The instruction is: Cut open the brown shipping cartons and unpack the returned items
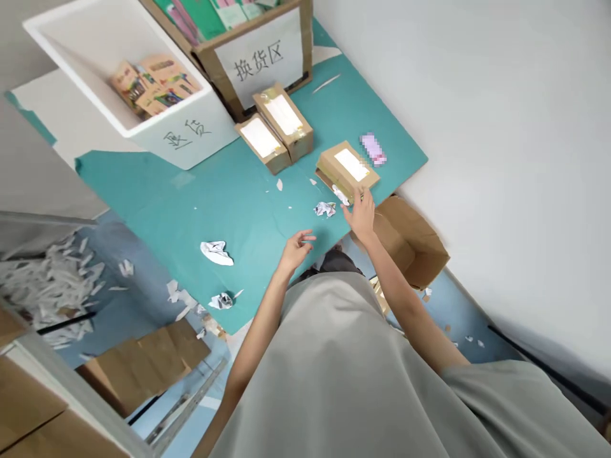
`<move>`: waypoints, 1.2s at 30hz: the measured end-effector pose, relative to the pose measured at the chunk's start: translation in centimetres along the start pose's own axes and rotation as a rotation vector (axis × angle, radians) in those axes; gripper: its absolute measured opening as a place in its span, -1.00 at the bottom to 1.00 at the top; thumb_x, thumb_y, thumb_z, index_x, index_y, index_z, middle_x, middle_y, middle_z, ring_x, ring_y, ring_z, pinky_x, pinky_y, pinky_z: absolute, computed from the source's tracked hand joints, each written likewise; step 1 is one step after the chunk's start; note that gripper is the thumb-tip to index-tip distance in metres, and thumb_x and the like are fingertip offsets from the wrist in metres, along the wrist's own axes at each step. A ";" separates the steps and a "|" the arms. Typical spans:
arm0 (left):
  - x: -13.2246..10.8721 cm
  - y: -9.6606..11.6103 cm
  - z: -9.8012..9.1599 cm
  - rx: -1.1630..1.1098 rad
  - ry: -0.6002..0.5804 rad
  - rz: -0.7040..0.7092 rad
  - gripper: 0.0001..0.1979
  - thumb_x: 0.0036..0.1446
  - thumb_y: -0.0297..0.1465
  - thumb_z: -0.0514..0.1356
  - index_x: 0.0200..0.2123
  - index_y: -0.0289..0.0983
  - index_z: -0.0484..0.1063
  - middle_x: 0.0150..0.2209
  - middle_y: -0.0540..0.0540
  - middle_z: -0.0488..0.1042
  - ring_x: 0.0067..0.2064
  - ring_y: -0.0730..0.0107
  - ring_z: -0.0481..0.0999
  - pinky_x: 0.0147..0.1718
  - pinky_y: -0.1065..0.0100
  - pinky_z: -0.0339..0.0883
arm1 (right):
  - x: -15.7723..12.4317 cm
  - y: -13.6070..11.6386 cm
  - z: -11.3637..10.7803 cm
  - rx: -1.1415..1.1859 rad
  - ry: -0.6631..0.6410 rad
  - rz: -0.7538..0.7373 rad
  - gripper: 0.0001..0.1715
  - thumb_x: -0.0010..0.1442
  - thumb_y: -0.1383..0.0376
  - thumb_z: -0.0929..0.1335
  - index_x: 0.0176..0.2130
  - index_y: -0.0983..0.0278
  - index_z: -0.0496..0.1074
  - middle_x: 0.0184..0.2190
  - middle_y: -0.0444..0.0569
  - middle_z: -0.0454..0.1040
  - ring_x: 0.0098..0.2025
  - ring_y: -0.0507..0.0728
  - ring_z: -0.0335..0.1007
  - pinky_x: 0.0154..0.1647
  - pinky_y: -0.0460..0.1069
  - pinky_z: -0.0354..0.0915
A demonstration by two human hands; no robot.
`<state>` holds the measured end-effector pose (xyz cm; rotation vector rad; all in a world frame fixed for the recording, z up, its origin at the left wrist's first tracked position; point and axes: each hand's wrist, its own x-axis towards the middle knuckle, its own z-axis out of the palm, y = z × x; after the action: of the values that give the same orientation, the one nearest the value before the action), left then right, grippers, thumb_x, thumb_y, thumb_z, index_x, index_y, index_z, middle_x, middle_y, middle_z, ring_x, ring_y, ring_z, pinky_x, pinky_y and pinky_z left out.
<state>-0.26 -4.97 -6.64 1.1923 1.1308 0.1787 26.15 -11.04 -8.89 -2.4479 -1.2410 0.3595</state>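
My right hand (361, 215) reaches over the teal table (191, 197) with fingers spread, its fingertips at the near corner of a small cardboard parcel (347, 168) with a white label. A crumpled scrap of paper (325, 208) lies just left of that hand. My left hand (296, 247) hovers lower over the table edge, fingers loosely apart and holding nothing. Two more labelled parcels (274, 130) lie side by side farther back.
A white foam bin (157, 137) with colourful packets stands at the back left. Beside it is a cardboard box (267, 60) with a paper sign. Crumpled paper (216, 252) lies on the table. An open carton (410, 238) sits below the table's right edge; shredded paper (48, 286) litters the floor.
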 end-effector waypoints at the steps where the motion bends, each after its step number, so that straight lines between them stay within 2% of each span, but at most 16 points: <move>1: 0.0 0.1 0.1 -0.025 0.007 -0.008 -0.33 -0.06 -0.44 0.22 0.20 -0.32 0.56 0.06 -0.24 0.74 -0.20 0.32 0.63 -0.16 0.29 0.54 | 1.5 -0.5 0.2 -0.018 -0.009 -0.023 -0.13 0.55 0.07 0.33 0.62 0.41 0.14 0.66 0.45 0.00 0.69 0.52 -0.14 0.66 0.45 -0.05; 4: 0.2 0.5 0.0 -0.093 0.044 -0.027 -0.36 -0.04 -0.45 0.23 0.19 -0.32 0.56 0.06 -0.24 0.74 -0.19 0.33 0.65 -0.10 0.27 0.56 | 5.2 -1.1 0.7 -0.031 -0.055 -0.041 -0.09 0.55 0.08 0.32 0.64 0.45 0.08 0.68 0.51 -0.09 0.71 0.56 -0.20 0.66 0.50 -0.14; 6: 0.4 0.8 -0.1 -0.127 0.093 -0.035 -0.38 0.00 -0.43 0.23 0.19 -0.31 0.56 0.08 -0.24 0.73 -0.18 0.32 0.66 -0.07 0.25 0.57 | 6.6 -0.7 0.9 -0.032 -0.084 -0.057 -0.08 0.54 0.12 0.30 0.65 0.46 0.04 0.68 0.51 -0.08 0.71 0.57 -0.21 0.66 0.53 -0.17; 10: 1.0 1.3 0.1 -0.175 0.202 -0.056 -0.42 0.07 -0.38 0.24 0.20 -0.27 0.56 0.10 -0.22 0.73 -0.13 0.27 0.69 -0.04 0.22 0.59 | 7.6 1.0 0.0 -0.084 -0.135 -0.135 0.02 0.42 0.18 0.31 0.66 0.50 0.00 0.68 0.48 -0.02 0.70 0.61 -0.17 0.66 0.51 -0.10; 14: 1.9 1.6 1.6 -0.225 0.220 -0.072 -0.43 0.09 -0.38 0.25 0.21 -0.29 0.56 0.10 -0.24 0.73 -0.08 0.24 0.71 0.02 0.19 0.59 | 8.3 2.6 -1.9 -0.116 -0.184 -0.196 0.10 0.35 0.15 0.32 0.66 0.54 0.01 0.64 0.48 0.09 0.66 0.64 0.01 0.63 0.50 0.03; 17: 2.4 1.8 2.9 -0.242 0.208 -0.092 -0.43 0.12 -0.37 0.26 0.22 -0.34 0.55 0.12 -0.29 0.72 -0.05 0.20 0.72 0.07 0.15 0.59 | 8.9 2.5 -3.0 -0.102 -0.248 -0.216 -0.04 0.40 0.14 0.29 0.61 0.50 0.18 0.58 0.49 0.24 0.57 0.64 0.21 0.54 0.47 0.21; 20: 2.8 2.3 3.8 -0.234 0.210 -0.087 -0.46 0.18 -0.37 0.27 0.23 -0.32 0.56 0.17 -0.31 0.71 0.04 0.14 0.72 0.17 0.11 0.56 | 9.4 1.3 -3.8 -0.099 -0.376 -0.190 -0.32 0.52 0.18 0.21 0.44 0.42 0.44 0.39 0.48 0.50 0.30 0.57 0.53 0.33 0.36 0.40; 23: 2.8 3.1 4.5 -0.231 0.225 -0.017 -0.47 0.25 -0.33 0.30 0.28 -0.31 0.56 0.28 -0.34 0.65 0.18 0.07 0.70 0.26 0.09 0.53 | 9.3 -0.7 -4.7 -0.073 -0.406 -0.178 -0.41 0.61 0.16 0.14 0.25 0.34 0.59 0.17 0.39 0.66 0.08 0.46 0.63 0.14 0.24 0.44; 27: 2.1 5.2 5.0 -0.225 0.285 0.200 -0.31 0.34 -0.20 0.34 0.48 -0.23 0.41 0.52 -0.36 0.40 0.40 -0.04 0.56 0.32 0.05 0.50 | 7.7 -4.3 -7.2 0.053 -0.311 -0.277 -0.40 0.65 0.03 0.14 0.19 0.25 0.61 0.09 0.29 0.68 0.10 0.42 0.62 0.07 0.14 0.41; 29: 1.7 6.2 4.9 -0.130 0.371 0.306 -0.26 0.36 -0.13 0.36 0.53 -0.17 0.37 0.62 -0.32 0.23 0.56 -0.09 0.37 0.44 0.02 0.40 | 6.7 -6.4 -8.7 0.129 -0.289 -0.334 -0.40 0.65 -0.03 0.16 0.09 0.21 0.63 -0.05 0.23 0.68 0.04 0.39 0.62 0.01 0.11 0.40; 31: 1.3 7.0 4.7 -0.012 0.480 0.344 -0.28 0.40 -0.06 0.36 0.52 -0.15 0.38 0.67 -0.29 0.11 0.66 -0.10 0.16 0.57 -0.02 0.19 | 6.0 -8.4 -9.9 0.210 -0.271 -0.359 -0.41 0.63 -0.10 0.19 -0.14 0.17 0.60 -0.28 0.11 0.59 -0.15 0.31 0.56 -0.09 0.08 0.37; 33: 0.9 7.2 4.1 0.043 0.565 0.322 -0.32 0.46 -0.01 0.32 0.49 -0.17 0.41 0.67 -0.31 0.07 0.70 -0.10 0.05 0.62 -0.02 0.04 | 5.9 -10.1 -10.7 0.291 -0.250 -0.347 -0.36 0.60 -0.17 0.23 -0.36 0.13 0.44 -0.48 -0.06 0.38 -0.35 0.19 0.35 -0.23 0.05 0.28; 36: 0.1 7.1 3.1 0.018 0.600 0.290 -0.38 0.50 0.02 0.26 0.44 -0.20 0.45 0.64 -0.34 0.13 0.69 -0.10 0.07 0.61 -0.01 0.07 | 6.0 -11.9 -10.9 0.414 -0.273 -0.337 -0.27 0.55 -0.26 0.26 -0.47 0.12 0.16 -0.55 -0.21 0.10 -0.44 0.08 0.03 -0.34 0.01 0.10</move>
<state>5.19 -3.85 -1.30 1.3572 1.4673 0.7905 25.30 -1.96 5.78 -1.8484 -1.4858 0.7837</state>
